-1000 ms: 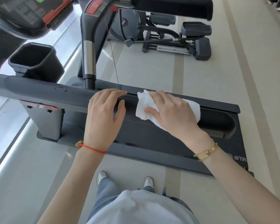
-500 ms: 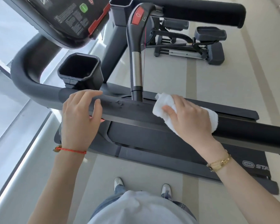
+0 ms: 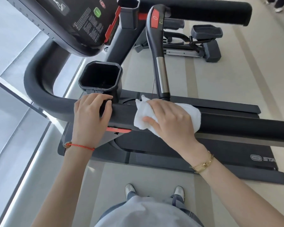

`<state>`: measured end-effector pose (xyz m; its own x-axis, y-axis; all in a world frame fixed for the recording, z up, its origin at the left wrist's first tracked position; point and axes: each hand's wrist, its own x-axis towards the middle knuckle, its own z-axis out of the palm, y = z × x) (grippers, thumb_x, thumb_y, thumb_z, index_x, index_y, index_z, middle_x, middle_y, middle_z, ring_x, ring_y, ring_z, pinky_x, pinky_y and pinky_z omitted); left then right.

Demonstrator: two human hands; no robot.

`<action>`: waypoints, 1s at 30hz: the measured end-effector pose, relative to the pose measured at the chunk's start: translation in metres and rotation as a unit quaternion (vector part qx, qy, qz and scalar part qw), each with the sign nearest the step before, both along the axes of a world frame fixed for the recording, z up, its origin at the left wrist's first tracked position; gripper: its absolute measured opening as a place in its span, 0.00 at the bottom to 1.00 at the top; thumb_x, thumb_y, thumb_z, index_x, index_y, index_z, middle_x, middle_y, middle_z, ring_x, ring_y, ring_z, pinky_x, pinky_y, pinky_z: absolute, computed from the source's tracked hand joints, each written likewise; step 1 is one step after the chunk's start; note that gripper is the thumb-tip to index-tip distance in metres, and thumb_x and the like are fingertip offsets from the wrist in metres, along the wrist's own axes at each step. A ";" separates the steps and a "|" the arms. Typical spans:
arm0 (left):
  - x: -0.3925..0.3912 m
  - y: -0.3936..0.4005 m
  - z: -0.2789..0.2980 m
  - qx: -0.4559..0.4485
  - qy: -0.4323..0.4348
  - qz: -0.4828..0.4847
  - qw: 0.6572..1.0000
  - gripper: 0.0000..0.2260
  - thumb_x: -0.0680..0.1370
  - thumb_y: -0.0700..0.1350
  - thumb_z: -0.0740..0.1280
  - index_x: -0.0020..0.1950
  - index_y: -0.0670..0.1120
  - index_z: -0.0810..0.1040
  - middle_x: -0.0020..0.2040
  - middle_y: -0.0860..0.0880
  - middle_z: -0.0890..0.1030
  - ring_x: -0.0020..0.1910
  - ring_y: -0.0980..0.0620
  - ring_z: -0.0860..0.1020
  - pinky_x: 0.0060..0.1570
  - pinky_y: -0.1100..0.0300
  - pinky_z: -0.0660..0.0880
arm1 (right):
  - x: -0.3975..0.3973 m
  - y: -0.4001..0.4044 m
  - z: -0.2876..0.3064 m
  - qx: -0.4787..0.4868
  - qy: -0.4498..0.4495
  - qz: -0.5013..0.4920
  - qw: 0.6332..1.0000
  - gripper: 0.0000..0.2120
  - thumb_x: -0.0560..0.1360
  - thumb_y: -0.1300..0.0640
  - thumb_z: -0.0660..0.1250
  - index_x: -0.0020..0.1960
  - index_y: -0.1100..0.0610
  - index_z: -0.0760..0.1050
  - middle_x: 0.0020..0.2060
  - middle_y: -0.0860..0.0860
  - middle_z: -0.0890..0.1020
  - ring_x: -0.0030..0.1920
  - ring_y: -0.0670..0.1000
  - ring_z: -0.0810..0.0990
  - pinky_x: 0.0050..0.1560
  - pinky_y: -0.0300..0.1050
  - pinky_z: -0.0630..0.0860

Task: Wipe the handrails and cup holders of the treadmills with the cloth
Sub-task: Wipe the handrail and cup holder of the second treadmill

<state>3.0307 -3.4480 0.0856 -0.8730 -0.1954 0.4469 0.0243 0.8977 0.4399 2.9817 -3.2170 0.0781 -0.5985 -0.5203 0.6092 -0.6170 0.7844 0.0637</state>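
Observation:
A black padded handrail [image 3: 236, 124] runs across the head view from the curved left bend to the right edge. My right hand [image 3: 169, 122] wraps a white cloth [image 3: 142, 117] round the rail just below the upright grip. My left hand [image 3: 92, 117] grips the same rail further left, fingers curled over its top, right in front of a black cup holder [image 3: 100, 77]. A second cup holder [image 3: 128, 7] sits higher up beside the console.
The console [image 3: 72, 22] with a green button hangs at the upper left. An upright grip [image 3: 157, 46] with a red button rises behind the cloth. The treadmill deck [image 3: 236, 161] lies below the rail. Another machine [image 3: 203, 45] stands behind. My feet stand on the pale floor.
The view has tilted up and right, bringing the console and cup holders into sight. My left hand has slid left along the rail to the cup holder; my right hand keeps the cloth on the rail.

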 end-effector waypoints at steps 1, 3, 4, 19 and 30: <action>-0.001 -0.002 -0.002 -0.002 0.000 -0.004 1.000 0.09 0.82 0.44 0.61 0.55 0.49 0.80 0.51 0.52 0.81 0.54 0.49 0.76 0.61 0.49 0.68 | 0.001 -0.004 0.000 -0.007 -0.004 0.009 1.000 0.21 0.81 0.41 0.57 0.58 0.56 0.78 0.49 0.47 0.82 0.48 0.50 0.81 0.48 0.44 0.78; -0.002 -0.003 -0.004 -0.011 0.001 -0.004 1.000 0.09 0.82 0.45 0.60 0.53 0.49 0.81 0.49 0.53 0.81 0.53 0.50 0.75 0.60 0.51 0.66 | 0.003 0.004 0.000 -0.012 -0.007 0.033 0.999 0.19 0.81 0.42 0.60 0.60 0.55 0.78 0.51 0.47 0.82 0.51 0.50 0.81 0.53 0.44 0.77; -0.002 -0.004 -0.006 -0.016 0.003 -0.002 1.000 0.10 0.82 0.45 0.60 0.52 0.49 0.81 0.49 0.53 0.81 0.53 0.50 0.75 0.60 0.52 0.66 | 0.004 0.012 0.000 -0.013 -0.009 0.037 0.999 0.19 0.80 0.42 0.61 0.60 0.55 0.78 0.53 0.47 0.82 0.52 0.50 0.81 0.55 0.43 0.76; -0.005 -0.003 -0.008 -0.061 -0.004 -0.004 0.998 0.15 0.83 0.45 0.55 0.52 0.49 0.82 0.47 0.54 0.82 0.53 0.47 0.74 0.58 0.53 0.63 | 0.011 -0.013 0.001 -0.008 -0.057 0.043 0.997 0.20 0.80 0.42 0.62 0.63 0.55 0.77 0.56 0.49 0.81 0.55 0.51 0.79 0.59 0.45 0.74; -0.004 -0.006 -0.008 -0.087 0.011 -0.019 0.996 0.12 0.82 0.42 0.58 0.48 0.48 0.81 0.45 0.53 0.81 0.51 0.45 0.74 0.55 0.54 0.61 | 0.003 -0.063 0.007 -0.029 -0.074 -0.031 0.996 0.18 0.81 0.43 0.58 0.52 0.56 0.78 0.38 0.49 0.81 0.37 0.52 0.78 0.38 0.45 0.72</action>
<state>3.0263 -3.4538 0.0775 -0.8684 -0.0799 0.4894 0.0680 0.9584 0.2771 2.9849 -3.2797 0.0851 -0.7145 -0.4454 0.5396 -0.5659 0.8214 -0.0712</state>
